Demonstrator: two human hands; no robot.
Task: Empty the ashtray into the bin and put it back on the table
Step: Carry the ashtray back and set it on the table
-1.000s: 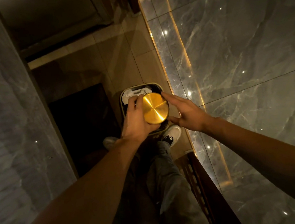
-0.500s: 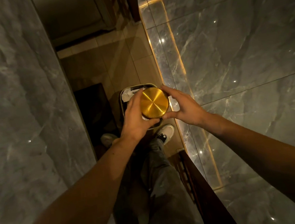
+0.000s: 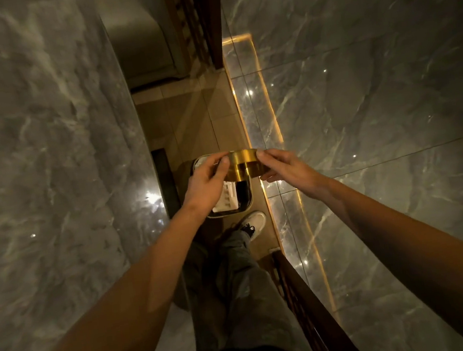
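Observation:
A round gold metal ashtray (image 3: 245, 165) is held over the open bin (image 3: 246, 202), turned so that its side wall faces me. My left hand (image 3: 206, 178) grips its left edge with thumb and fingers. My right hand (image 3: 284, 166) pinches its right edge. The bin stands on the tan floor just ahead of my feet, a white carton lying inside it; my left hand and the ashtray cover its far half. The ashtray's inside is hidden from me.
Grey marble slabs rise on the left (image 3: 48, 168) and right (image 3: 375, 99), leaving a narrow tiled aisle. A lit gold strip (image 3: 271, 129) edges the right slab. A dark wooden chair rail (image 3: 306, 297) sits by my right leg. My white shoe (image 3: 255, 221) is beside the bin.
The ashtray has tipped from showing its flat gold bottom to showing its side wall. My right hand has closed onto its right edge, and the view has swung left.

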